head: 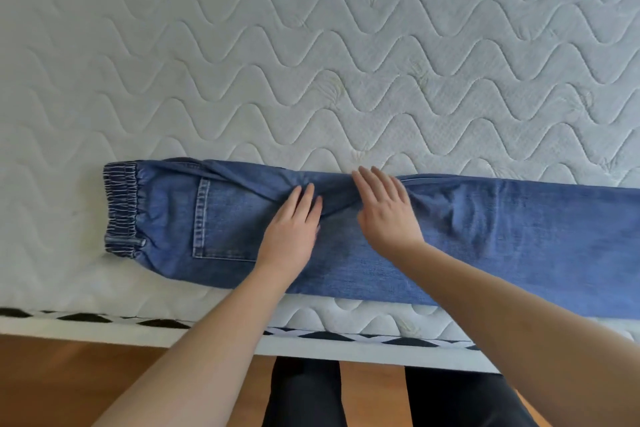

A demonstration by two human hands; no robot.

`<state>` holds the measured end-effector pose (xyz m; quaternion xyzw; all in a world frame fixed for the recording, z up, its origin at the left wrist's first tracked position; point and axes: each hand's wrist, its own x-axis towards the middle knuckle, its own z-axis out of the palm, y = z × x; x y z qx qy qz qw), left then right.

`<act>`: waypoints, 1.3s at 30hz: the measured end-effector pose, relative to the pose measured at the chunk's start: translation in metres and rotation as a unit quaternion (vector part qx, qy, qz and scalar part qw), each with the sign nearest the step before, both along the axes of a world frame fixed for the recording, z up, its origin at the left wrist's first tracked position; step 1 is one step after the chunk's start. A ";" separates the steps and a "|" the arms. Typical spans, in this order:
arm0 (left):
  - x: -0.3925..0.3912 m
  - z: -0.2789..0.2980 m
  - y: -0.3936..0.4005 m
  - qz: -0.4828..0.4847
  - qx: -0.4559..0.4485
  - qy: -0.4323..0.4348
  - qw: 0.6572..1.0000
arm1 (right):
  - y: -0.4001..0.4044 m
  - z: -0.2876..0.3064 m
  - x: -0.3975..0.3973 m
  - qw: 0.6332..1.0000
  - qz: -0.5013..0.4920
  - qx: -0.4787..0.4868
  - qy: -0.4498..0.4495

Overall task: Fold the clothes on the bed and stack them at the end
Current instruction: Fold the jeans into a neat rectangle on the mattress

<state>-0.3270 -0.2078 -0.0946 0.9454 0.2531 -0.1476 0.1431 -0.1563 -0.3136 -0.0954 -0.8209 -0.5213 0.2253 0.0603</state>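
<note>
Wood floor (69, 374) and dark trouser legs (304, 392) nearest, then the mattress (311, 45) edge with black-and-white trim. Jeans (485, 236) lie folded lengthwise along that near edge, elastic waistband (121, 208) at left, legs running off frame right, back pocket (225, 222) facing up. Left hand (291, 229) and right hand (384, 211) both flat, fingers straight, pressing on the denim mid-length near the crotch fold, gripping nothing; quilted mattress beyond.
</note>
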 end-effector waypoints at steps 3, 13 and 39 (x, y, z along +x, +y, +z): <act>-0.010 -0.008 0.004 0.030 -0.064 -0.029 0.997 | 0.013 -0.003 -0.025 0.999 0.015 0.012 0.030; -0.032 -0.026 0.001 0.024 -0.016 0.111 0.993 | 0.012 -0.033 -0.042 0.992 0.084 -0.071 -0.056; 0.016 0.021 0.001 0.034 0.019 0.025 0.999 | -0.137 0.019 0.105 0.993 -0.097 -0.060 -0.003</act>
